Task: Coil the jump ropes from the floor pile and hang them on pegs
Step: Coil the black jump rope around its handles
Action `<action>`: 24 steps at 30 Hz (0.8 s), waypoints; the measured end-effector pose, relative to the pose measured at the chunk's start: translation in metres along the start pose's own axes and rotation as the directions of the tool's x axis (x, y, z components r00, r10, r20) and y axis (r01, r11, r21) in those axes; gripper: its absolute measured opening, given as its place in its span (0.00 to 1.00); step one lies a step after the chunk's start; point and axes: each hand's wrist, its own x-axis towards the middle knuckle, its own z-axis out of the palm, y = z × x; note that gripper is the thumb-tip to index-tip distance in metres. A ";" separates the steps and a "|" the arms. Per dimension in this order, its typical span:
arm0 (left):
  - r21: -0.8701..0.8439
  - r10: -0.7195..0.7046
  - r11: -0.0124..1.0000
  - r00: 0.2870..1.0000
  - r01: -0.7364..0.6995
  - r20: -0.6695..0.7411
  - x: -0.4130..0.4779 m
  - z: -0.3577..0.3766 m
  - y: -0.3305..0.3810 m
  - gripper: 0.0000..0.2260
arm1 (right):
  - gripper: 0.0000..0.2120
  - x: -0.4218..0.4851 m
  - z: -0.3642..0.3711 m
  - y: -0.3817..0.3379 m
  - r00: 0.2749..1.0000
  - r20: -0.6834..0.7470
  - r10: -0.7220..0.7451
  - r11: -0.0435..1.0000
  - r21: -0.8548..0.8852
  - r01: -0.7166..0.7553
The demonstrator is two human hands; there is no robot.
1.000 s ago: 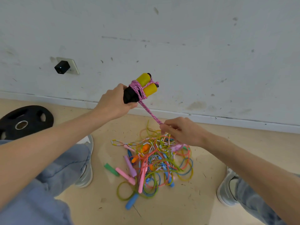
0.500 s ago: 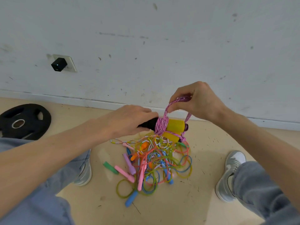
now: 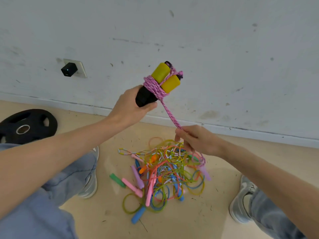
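Note:
My left hand [image 3: 131, 107] grips the black ends of two yellow-and-black jump-rope handles [image 3: 163, 79], held up in front of the wall. Pink speckled rope [image 3: 170, 116] is wound several times round the handles and runs taut down to my right hand [image 3: 196, 139], which pinches it. The rest of that rope trails below my right hand towards the floor. A tangled pile of coloured jump ropes [image 3: 165, 175] with pink, blue, green, purple and orange handles lies on the floor between my feet. No pegs are in view.
A black weight plate [image 3: 28, 125] lies on the floor at the left. A black plug [image 3: 69, 69] sits in a wall socket. My knees and grey shoes [image 3: 241, 200] flank the pile. The white wall stands close ahead.
My left hand has lifted the handles back up and tilted them upwards. My right hand has come down from above the handles and pulls the pink rope taut below them.

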 end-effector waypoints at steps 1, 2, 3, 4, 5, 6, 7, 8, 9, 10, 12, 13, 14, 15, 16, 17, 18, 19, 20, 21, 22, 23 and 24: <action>0.132 -0.016 0.991 1.000 0.019 -0.023 0.003 -0.004 -0.004 0.14 | 0.15 -0.001 0.001 0.000 1.000 0.004 -0.001 1.000 0.019 0.001; 0.251 -0.031 0.967 0.999 0.037 -0.029 0.006 -0.006 -0.007 0.16 | 0.13 -0.001 0.001 0.000 1.000 -0.001 -0.004 0.999 0.052 0.004; 0.338 -0.046 0.940 0.999 0.050 -0.021 0.007 -0.008 -0.011 0.17 | 0.11 -0.001 0.001 -0.003 1.000 -0.006 -0.004 0.996 0.090 0.004; 0.393 -0.056 0.918 0.998 0.056 -0.010 0.007 -0.007 -0.015 0.17 | 0.10 -0.001 0.001 -0.006 1.000 -0.003 -0.006 0.991 0.133 0.006; 0.421 -0.059 0.905 0.998 0.056 -0.006 0.007 -0.006 -0.017 0.17 | 0.10 -0.001 0.000 -0.009 1.000 0.007 0.001 0.985 0.175 -0.002; 0.436 -0.058 0.898 0.998 0.056 -0.009 0.007 -0.005 -0.020 0.17 | 0.09 -0.002 -0.001 -0.012 1.000 0.022 0.022 0.976 0.215 -0.026; 0.445 -0.055 0.894 0.998 0.056 -0.015 0.007 -0.005 -0.022 0.17 | 0.10 -0.003 -0.003 -0.014 0.998 0.037 0.055 0.966 0.252 -0.063; 0.452 -0.048 0.890 0.999 0.053 -0.021 0.007 -0.005 -0.024 0.17 | 0.11 -0.004 -0.005 -0.015 0.995 0.050 0.086 0.956 0.277 -0.096; 0.459 -0.039 0.887 0.999 0.047 -0.026 0.007 -0.006 -0.025 0.17 | 0.13 -0.006 -0.008 -0.016 0.993 0.064 0.103 0.949 0.292 -0.117; 0.464 -0.030 0.885 0.999 0.040 -0.030 0.007 -0.006 -0.025 0.17 | 0.14 -0.007 -0.011 -0.016 0.991 0.078 0.110 0.945 0.301 -0.128; 0.468 -0.014 0.883 0.999 0.029 -0.036 0.007 -0.007 -0.026 0.17 | 0.14 -0.010 -0.013 -0.018 0.987 0.106 0.121 0.932 0.329 -0.150; 0.464 -0.008 0.885 0.999 0.024 -0.037 0.007 -0.008 -0.026 0.17 | 0.14 -0.011 -0.014 -0.019 0.986 0.117 0.121 0.927 0.340 -0.154; 0.460 -0.001 0.888 0.999 0.019 -0.038 0.006 -0.008 -0.026 0.18 | 0.14 -0.011 -0.014 -0.020 0.984 0.133 0.116 0.920 0.358 -0.157; 0.457 0.006 0.890 0.999 0.013 -0.041 0.006 -0.008 -0.026 0.18 | 0.14 -0.011 -0.014 -0.021 0.982 0.154 0.110 0.905 0.394 -0.163; 0.455 0.011 0.890 0.999 0.010 -0.044 0.006 -0.008 -0.026 0.18 | 0.15 -0.011 -0.015 -0.022 0.980 0.168 0.105 0.877 0.448 -0.171; 0.455 0.014 0.891 0.999 0.009 -0.048 0.007 -0.008 -0.026 0.18 | 0.15 -0.010 -0.016 -0.023 0.981 0.166 0.105 0.850 0.497 -0.175; 0.453 0.014 0.891 0.999 0.010 -0.050 0.007 -0.008 -0.026 0.18 | 0.15 -0.010 -0.018 -0.022 0.985 0.135 0.111 0.844 0.510 -0.165; 0.449 0.013 0.893 0.999 0.012 -0.052 0.007 -0.008 -0.026 0.18 | 0.15 -0.009 -0.019 -0.021 0.990 0.075 0.122 0.871 0.469 -0.143; 0.442 0.013 0.897 0.999 0.011 -0.051 0.007 -0.007 -0.026 0.18 | 0.13 -0.008 -0.020 -0.020 0.992 0.004 0.127 0.917 0.380 -0.119; 0.434 0.014 0.901 0.999 0.008 -0.048 0.006 -0.007 -0.026 0.18 | 0.13 -0.007 -0.021 -0.019 0.990 -0.049 0.131 0.947 0.301 -0.110; 0.427 0.015 0.904 0.999 0.006 -0.046 0.005 -0.007 -0.025 0.17 | 0.13 -0.006 -0.021 -0.018 0.987 -0.066 0.147 0.951 0.284 -0.122; 0.421 0.016 0.907 0.999 0.005 -0.045 0.004 -0.007 -0.023 0.17 | 0.14 -0.006 -0.022 -0.018 0.984 -0.052 0.173 0.929 0.341 -0.146; 0.415 0.015 0.910 0.999 0.006 -0.046 0.004 -0.006 -0.022 0.17 | 0.14 -0.006 -0.023 -0.020 0.982 -0.015 0.188 0.888 0.431 -0.163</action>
